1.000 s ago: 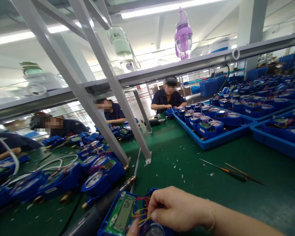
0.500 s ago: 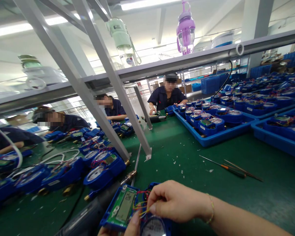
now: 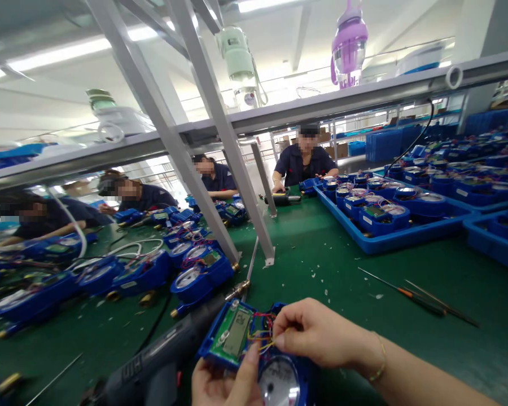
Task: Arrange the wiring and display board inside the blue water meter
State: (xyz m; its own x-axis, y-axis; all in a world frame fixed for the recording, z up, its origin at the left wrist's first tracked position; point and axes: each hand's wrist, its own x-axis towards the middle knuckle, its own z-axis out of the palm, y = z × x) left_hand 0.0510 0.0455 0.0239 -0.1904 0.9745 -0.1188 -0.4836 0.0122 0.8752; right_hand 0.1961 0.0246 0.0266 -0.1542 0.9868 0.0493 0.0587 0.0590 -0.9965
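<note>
Low in the middle of the head view is a blue meter (image 3: 278, 380) with a round dial, tilted towards me. Its green circuit board (image 3: 237, 332) carries a small display, and thin coloured wires run out beside it. My left hand (image 3: 231, 383) grips the housing from below, its thumb lying beside the wires. Between the thumb and bent fingers of my right hand (image 3: 317, 335), thin yellow wires (image 3: 266, 344) are pinched just above the dial. The wire ends are too small to make out.
A dark power tool (image 3: 165, 347) with a metal tip lies left of the meter. An orange-marked screwdriver (image 3: 406, 293) and tweezers (image 3: 442, 304) lie right. Several blue meters (image 3: 203, 276) stand left; a blue tray (image 3: 381, 245) holds more. Metal posts (image 3: 254, 214) support a shelf; several people work opposite.
The view has swung left, so the scene sits further right. More of my left hand shows. Both hands keep their hold on the meter and the yellow wires.
</note>
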